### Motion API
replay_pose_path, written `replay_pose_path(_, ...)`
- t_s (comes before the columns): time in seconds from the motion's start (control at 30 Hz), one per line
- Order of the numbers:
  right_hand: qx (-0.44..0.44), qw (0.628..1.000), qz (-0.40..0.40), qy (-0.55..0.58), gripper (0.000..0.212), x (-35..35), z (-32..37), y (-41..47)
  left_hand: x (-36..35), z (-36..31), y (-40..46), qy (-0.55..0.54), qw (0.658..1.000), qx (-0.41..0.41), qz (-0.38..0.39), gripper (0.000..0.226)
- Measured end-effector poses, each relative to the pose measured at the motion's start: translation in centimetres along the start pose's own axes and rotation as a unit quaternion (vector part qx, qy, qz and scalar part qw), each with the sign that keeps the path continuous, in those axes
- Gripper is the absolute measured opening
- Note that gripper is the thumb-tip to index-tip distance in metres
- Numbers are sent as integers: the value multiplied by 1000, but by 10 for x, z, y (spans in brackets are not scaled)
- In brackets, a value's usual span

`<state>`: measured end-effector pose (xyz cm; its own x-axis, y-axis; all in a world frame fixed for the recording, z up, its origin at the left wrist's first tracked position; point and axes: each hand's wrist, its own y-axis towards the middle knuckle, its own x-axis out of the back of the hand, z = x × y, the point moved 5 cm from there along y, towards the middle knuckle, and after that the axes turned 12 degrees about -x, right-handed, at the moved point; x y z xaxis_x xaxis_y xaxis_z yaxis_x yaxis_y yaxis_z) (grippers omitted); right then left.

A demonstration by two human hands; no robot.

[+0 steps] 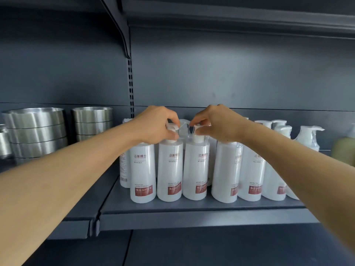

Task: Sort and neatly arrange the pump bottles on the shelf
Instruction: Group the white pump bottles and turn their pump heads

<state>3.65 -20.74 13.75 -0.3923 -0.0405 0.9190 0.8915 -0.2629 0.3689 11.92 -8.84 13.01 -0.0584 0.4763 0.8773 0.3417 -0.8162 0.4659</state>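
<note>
Several white pump bottles with red-brown labels stand in a front row on the dark grey shelf (192,207), with more behind them. My left hand (155,123) is closed around the pump head of the second bottle from the left (170,169). My right hand (217,122) pinches the pump head of the third bottle (195,169). Both bottles stand upright and close together. The leftmost front bottle (143,173) stands beside them. My right forearm crosses in front of the bottles further right (251,175) and hides parts of them.
Two stacks of steel bowls (36,131) (93,121) sit on the neighbouring shelf to the left. A pale green bottle (343,148) stands at the far right. An upper shelf (230,18) hangs overhead. The shelf's front lip (192,219) runs below the bottles.
</note>
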Motion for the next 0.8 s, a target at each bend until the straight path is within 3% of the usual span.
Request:
replay_pose_path(0.17, -30, 999, 14, 13, 25, 7, -4, 1, -1, 0, 6, -11, 1000, -12, -9, 24)
replay_pose_path(0.43, -23, 999, 38, 25, 27, 5, -12, 5, -5, 2, 8, 37, 996, 41, -67, 22)
replay_pose_path(0.8, 3, 999, 24, 32, 27, 0, -15, -2, 0, -1, 8, -23, 999, 26, -3, 14)
